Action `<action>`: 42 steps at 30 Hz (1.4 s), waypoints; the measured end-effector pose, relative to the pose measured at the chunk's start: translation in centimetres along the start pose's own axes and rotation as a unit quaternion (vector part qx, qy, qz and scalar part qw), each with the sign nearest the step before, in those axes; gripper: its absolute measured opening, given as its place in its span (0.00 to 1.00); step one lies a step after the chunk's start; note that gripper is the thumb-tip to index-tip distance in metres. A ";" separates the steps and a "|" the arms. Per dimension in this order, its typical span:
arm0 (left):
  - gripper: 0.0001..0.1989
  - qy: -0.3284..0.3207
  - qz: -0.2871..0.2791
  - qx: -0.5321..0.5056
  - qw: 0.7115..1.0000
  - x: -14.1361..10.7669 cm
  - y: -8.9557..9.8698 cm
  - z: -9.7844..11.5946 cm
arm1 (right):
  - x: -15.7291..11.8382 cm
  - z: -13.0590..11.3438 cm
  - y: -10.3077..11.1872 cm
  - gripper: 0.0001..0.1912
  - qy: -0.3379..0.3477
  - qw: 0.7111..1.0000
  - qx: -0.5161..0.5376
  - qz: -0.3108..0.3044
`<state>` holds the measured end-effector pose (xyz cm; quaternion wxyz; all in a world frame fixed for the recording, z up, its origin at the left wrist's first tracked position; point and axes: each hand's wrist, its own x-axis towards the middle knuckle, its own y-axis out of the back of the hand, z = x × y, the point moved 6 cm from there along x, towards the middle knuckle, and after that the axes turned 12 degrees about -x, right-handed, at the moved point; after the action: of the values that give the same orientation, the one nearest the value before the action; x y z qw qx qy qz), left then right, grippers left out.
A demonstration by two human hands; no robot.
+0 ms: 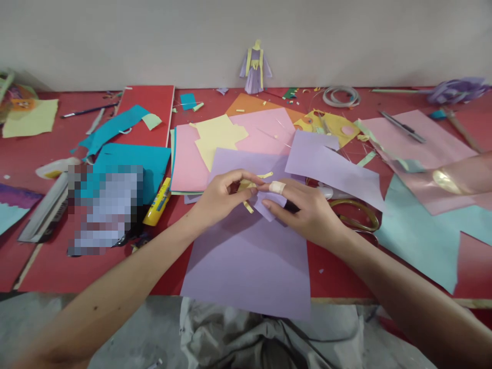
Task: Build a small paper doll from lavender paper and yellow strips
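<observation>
My left hand (223, 200) is closed in a pinch on a small yellow paper piece (248, 206), whose narrow strips stick out past the fingers; most of it is hidden. Facing it, my right hand (311, 207), with a white bandage (277, 187) round one finger, pinches a small purple paper piece (269, 212). The fingertips of both hands meet. Part of a black object (291, 206) shows beside my right hand; its kind is unclear. Beneath both hands lies a large purple sheet (246, 271), reaching over the table's front edge.
A paper doll (254, 69) in purple and yellow leans on the wall. To the left lie a yellow glue stick (157, 202) and teal paper (154, 159). At right are scissors (357, 212), a craft knife (402, 126), pale blue paper (423, 241) and another person's arm (469, 174).
</observation>
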<state>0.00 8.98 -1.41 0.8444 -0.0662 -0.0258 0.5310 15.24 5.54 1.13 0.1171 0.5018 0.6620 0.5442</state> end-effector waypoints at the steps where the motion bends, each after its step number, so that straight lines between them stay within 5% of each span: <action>1: 0.10 -0.001 -0.001 -0.002 1.000 0.0 0.0 0.0 | 0.0 0.0 0.0 0.12 -0.001 1.000 0.000 0.000; 42: 0.09 0.022 -0.007 -0.028 0.999 0.0 -0.2 -0.1 | -0.1 0.0 0.1 0.12 0.017 1.000 -0.023 0.004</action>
<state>0.19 8.84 -1.48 0.8462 -0.1013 -0.0225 0.5227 15.36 5.39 1.20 0.1154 0.4922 0.6493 0.5681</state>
